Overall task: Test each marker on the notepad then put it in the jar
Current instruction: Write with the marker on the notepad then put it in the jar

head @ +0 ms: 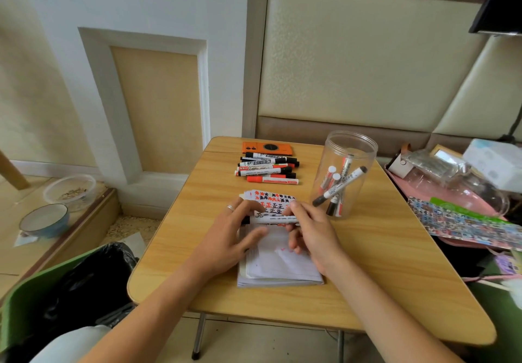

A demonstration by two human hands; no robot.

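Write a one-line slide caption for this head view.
Both hands, left and right, hold a marker over the notepad, beside the jar.

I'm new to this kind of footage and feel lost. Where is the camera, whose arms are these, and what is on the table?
There is one picture, from a camera worn on a person's head, looking down at their own bare hands. The left hand and right hand together hold one marker level over a notepad with scribbles on its far pages. On the wooden table, more markers lie in a pile, and a clear jar already holds a few.
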